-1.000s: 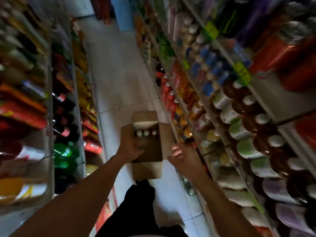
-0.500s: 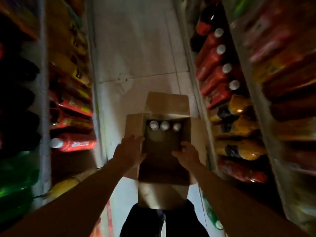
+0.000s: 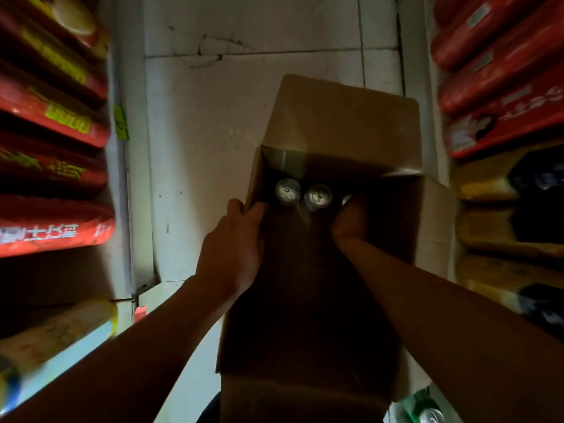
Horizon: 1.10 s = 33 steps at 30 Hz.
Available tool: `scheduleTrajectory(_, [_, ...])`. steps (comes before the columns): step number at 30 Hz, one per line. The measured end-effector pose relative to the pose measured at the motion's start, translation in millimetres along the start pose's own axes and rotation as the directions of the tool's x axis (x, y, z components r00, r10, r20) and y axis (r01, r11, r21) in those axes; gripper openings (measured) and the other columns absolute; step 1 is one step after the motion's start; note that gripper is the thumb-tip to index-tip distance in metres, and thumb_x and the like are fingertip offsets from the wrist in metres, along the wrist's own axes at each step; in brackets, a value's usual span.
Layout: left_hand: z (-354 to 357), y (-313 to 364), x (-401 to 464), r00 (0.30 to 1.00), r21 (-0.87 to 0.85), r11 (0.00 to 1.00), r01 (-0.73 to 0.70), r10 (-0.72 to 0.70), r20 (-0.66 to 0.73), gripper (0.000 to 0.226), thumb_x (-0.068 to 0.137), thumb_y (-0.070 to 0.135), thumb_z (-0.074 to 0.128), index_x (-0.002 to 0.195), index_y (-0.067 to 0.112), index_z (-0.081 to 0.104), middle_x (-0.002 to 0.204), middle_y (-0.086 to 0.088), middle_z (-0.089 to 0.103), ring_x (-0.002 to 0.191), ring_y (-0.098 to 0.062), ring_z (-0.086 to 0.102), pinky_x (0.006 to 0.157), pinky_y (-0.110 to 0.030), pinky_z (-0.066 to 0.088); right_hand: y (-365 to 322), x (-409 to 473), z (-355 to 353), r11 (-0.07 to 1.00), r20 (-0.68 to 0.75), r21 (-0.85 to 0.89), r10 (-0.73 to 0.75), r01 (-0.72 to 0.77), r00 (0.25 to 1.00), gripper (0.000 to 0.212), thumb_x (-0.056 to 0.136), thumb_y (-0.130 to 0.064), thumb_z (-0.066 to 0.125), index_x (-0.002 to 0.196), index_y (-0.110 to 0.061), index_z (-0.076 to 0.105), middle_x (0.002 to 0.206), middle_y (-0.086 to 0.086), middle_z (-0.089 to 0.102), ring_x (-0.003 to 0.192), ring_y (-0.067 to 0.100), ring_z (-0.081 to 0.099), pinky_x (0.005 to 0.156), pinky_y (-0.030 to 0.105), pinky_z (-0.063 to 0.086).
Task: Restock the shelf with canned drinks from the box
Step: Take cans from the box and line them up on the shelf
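Red packs (image 3: 52,120) stacked left; red (image 3: 500,77) and yellow packs (image 3: 500,230) right; tiled floor (image 3: 244,35) between.

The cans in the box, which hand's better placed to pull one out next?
Right. The right hand is already down inside the box beside the cans, while the left hand grips the box's left wall, steadying it.

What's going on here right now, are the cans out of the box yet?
Not yet. A person stands in a narrow store aisle over an open cardboard box. The left hand grips the box's left wall at the rim, while the right hand reaches inside toward the cans at the far end. Two can tops show clearly, and a third is mostly hidden behind the right hand. Whether that hand has a grip on it can't be told.
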<state>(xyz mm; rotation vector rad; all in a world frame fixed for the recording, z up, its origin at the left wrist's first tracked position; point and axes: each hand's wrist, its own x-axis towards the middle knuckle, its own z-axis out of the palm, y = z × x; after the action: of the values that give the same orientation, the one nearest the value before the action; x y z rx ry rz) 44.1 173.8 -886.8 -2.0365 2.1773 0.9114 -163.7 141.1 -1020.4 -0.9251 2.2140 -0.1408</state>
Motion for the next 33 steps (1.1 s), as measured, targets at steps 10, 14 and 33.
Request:
scheduleTrajectory(10, [-14.2,0.3,-0.5,0.964,0.083,0.995,0.061,-0.080,0.253,0.074,0.087,0.032,0.066,0.146,0.037,0.022,0.140,-0.012,0.030,0.119,-0.038,0.050,0.094,-0.045,0.051,-3.5,-56.6,-49.1,0.978,-0.113,0.140,-0.136,0.152,0.984,0.049,0.090,-0.016,0.065,0.134,-0.009,0.045,0.130,0.015,0.057,0.118,0.029,0.057,0.103,0.038,0.044])
scheduleTrajectory(14, [-60.3,42.3,-23.1,0.967,-0.055,0.998,0.016,-0.001,0.256,0.121,0.060,0.052,0.083,0.151,0.041,0.004,0.161,-0.012,-0.003,0.147,-0.037,0.006,0.118,-0.049,0.024,-26.6,-145.1,-146.9,0.914,-0.074,0.377,-0.134,0.152,0.988,0.053,0.061,-0.038,0.084,0.097,-0.021,0.050,0.090,0.000,0.065,0.077,0.022,0.069,0.062,0.047,0.059])
scheduleTrajectory(33, [-443.4,465.5,-381.7,0.645,-0.596,0.508,-0.622,0.764,-0.022,0.034,0.096,0.005,0.052,0.087,0.024,0.079,0.086,0.005,0.076,0.083,-0.008,0.071,0.067,-0.018,0.055,-54.9,-645.8,-659.3,0.772,-0.568,0.434,-0.165,0.464,0.806,0.066,0.052,-0.046,0.091,0.110,-0.035,0.062,0.096,-0.019,0.071,0.087,-0.008,0.066,0.075,0.023,0.057])
